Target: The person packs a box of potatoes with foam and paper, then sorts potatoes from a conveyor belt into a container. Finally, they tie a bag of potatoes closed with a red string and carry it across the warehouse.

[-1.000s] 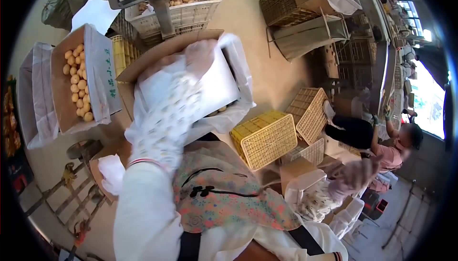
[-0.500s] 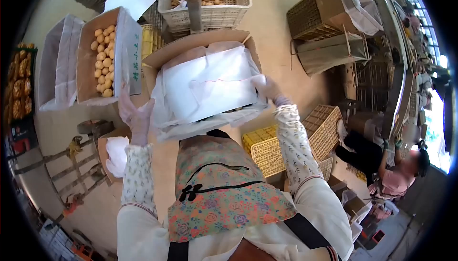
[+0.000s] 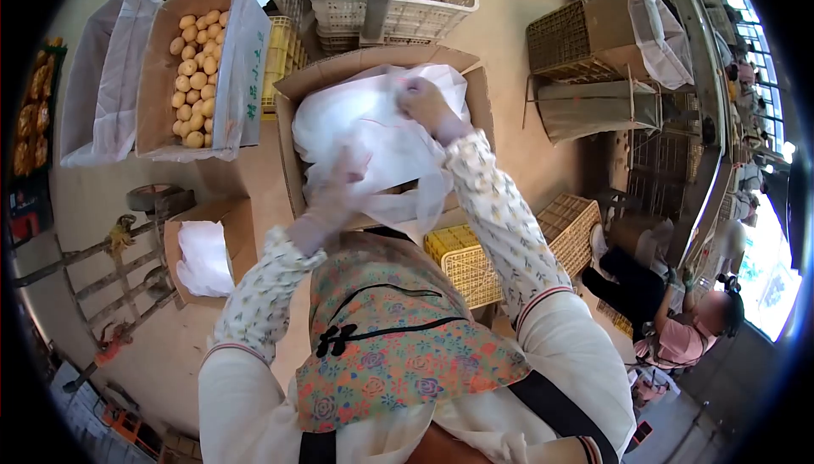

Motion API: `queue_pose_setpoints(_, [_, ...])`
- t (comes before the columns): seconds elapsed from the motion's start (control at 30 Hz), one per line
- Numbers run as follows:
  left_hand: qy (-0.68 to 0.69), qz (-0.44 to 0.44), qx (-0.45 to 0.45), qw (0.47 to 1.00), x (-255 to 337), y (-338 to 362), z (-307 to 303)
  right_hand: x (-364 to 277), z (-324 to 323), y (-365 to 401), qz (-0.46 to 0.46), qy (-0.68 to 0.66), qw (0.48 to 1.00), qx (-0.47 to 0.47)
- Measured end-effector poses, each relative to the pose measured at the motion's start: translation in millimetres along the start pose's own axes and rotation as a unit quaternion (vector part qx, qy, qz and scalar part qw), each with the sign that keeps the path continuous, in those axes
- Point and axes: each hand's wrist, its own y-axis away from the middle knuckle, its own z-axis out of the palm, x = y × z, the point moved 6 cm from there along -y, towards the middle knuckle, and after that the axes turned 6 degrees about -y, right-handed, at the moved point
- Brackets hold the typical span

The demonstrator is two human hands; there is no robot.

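I'm resting curled right fingers [image 3: 413, 88] on crumpled, translucent liner [image 3: 325, 122], the left fingers [image 3: 354, 166] looking too blurred to tell.

R hand [image 3: 428, 108] & L hand [image 3: 339, 188] both sit over the mid. carton [image 3: 481, 108]; access is from above, but loose white liner [image 3: 326, 121] covers most of its mouth. R of carton: bare floor [image 3: 500, 49] — room to pass, tho yellow crate [image 3: 466, 277] blocks nearer the body, by R forearm. L: narrow gap, then potato box [image 3: 246, 83]. Far side: scale post [image 3: 378, 11] + white crate [image 3: 437, 23] in the way.
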Motion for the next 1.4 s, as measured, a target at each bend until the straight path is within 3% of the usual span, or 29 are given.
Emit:
queue_pose_setpoints(0.03, [-0.286, 0.122, -0.011, 0.951, 36, -1, 17, -32, 21, -2, -0.002, -0.070, 0.991, -0.113])
queue_pose_setpoints(0.13, [-0.446, 0.113, -0.174, 0.871, 67, -11, 65, -102, 29, 0, -0.078, -0.109, 0.976, -0.174])
queue_pose_setpoints(0.23, [-0.428, 0.083, -0.381, 0.815, 47, -36, 90, -127, -39, 38, -0.072, -0.102, 0.992, -0.013])
queue_pose_setpoints(0.27, [-0.434, 0.136, -0.340, 0.823, 68, -52, 67, -123, -66, 53, -0.074, -0.094, 0.992, 0.027])
queue_pose_setpoints(0.3, [-0.371, 0.278, -0.180, 0.868, 85, -66, 26, -116, -93, 73, -0.045, -0.084, 0.993, 0.070])
queue_pose_setpoints(0.33, [-0.320, 0.406, 0.003, 0.856, 97, -70, -22, -111, -118, 93, -0.019, -0.074, 0.991, 0.110])
queue_pose_setpoints(0.37, [-0.402, 0.007, -0.069, 0.913, 66, -117, -68, -102, -141, 114, -0.027, -0.090, 0.983, 0.156])
queue_pose_setpoints(0.4, [-0.496, -0.042, -0.018, 0.867, 22, -152, -99, -90, -155, 129, -0.034, -0.103, 0.974, 0.200])
queue_pose_setpoints(0.47, [-0.501, -0.027, 0.010, 0.865, 59, -141, -131, -67, -156, 136, 0.010, 0.035, 0.967, 0.253])
queue_pose_setpoints(0.5, [-0.458, 0.060, 0.065, 0.884, 86, -125, -138, -49, -158, 138, 0.033, 0.102, 0.954, 0.280])
queue_pose_setpoints(0.57, [-0.354, 0.231, 0.168, 0.890, 124, -62, -141, 34, -160, 112, 0.137, 0.280, 0.928, 0.203])
queue_pose_setpoints(0.6, [-0.347, 0.201, 0.243, 0.883, 120, -40, -147, 53, -152, 101, 0.112, 0.379, 0.897, 0.199])
queue_pose_setpoints(0.63, [-0.338, 0.167, 0.319, 0.869, 111, -17, -152, 56, -146, 94, 0.190, 0.387, 0.886, 0.171])
queue_pose_setpoints(0.67, [-0.352, 0.032, 0.295, 0.888, 63, -6, -143, 58, -138, 88, 0.266, 0.392, 0.869, 0.142])
queue_pose_setpoints(0.7, [-0.357, -0.106, 0.266, 0.889, 10, 0, -133, 63, -137, 78, 0.266, 0.422, 0.858, 0.126])
queue_pose_setpoints(0.77, [-0.363, -0.270, 0.016, 0.892, -38, -2, -109, 82, -141, 63, 0.263, 0.485, 0.830, 0.085])
queue_pose_setpoints(0.8, [-0.341, -0.309, -0.013, 0.888, -47, -9, -108, 75, -141, 63, 0.265, 0.494, 0.826, 0.061])
queue_pose_setpoints(0.83, [-0.315, -0.348, -0.034, 0.882, -59, -19, -116, 43, -130, 70, 0.231, 0.445, 0.864, 0.055])
queue_pose_setpoints(0.87, [-0.292, -0.321, -0.007, 0.901, -130, -38, -102, 53, -137, 66, 0.264, 0.449, 0.853, 0.038])
queue_pose_setpoints(0.9, [-0.325, -0.221, -0.097, 0.914, -19, -9, -129, 74, -144, 56, 0.170, 0.392, 0.904, 0.011])
queue_pose_setpoints(0.97, [-0.393, -0.247, -0.065, 0.883, -87, -26, -102, 139, -172, 24, 0.141, 0.438, 0.887, -0.042])
queue_pose_setpoints(1.03, [-0.395, -0.263, -0.122, 0.872, -90, -28, -91, 59, -132, 55, 0.233, 0.449, 0.863, 0.003])
queue_pose_setpoints(1.07, [-0.395, -0.244, -0.031, 0.885, -67, -15, -103, 82, -146, 42, 0.118, 0.525, 0.843, 0.004])
queue_pose_setpoints(1.1, [-0.388, -0.225, -0.008, 0.894, -70, -7, -100, 90, -153, 41, 0.080, 0.519, 0.851, 0.018])
queue_pose_setpoints(1.13, [-0.382, -0.206, 0.011, 0.901, -75, 2, -97, 106, -161, 38, 0.133, 0.461, 0.877, 0.017])
queue_pose_setpoints(1.17, [-0.357, -0.225, 0.000, 0.907, -79, 23, -92, 102, -151, 40, 0.171, 0.541, 0.823, 0.034])
queue_pose_setpoints(1.23, [-0.304, -0.256, -0.018, 0.917, -81, 58, -82, 94, -132, 49, 0.138, 0.584, 0.799, 0.019])
queue_pose_setpoints(1.33, [-0.203, -0.222, 0.114, 0.947, -135, 112, -52, 69, -93, 57, 0.107, 0.636, 0.763, -0.027])
queue_pose_setpoints(1.4, [-0.234, -0.194, 0.029, 0.952, -163, 138, -28, 52, -64, 56, 0.086, 0.666, 0.738, -0.064])
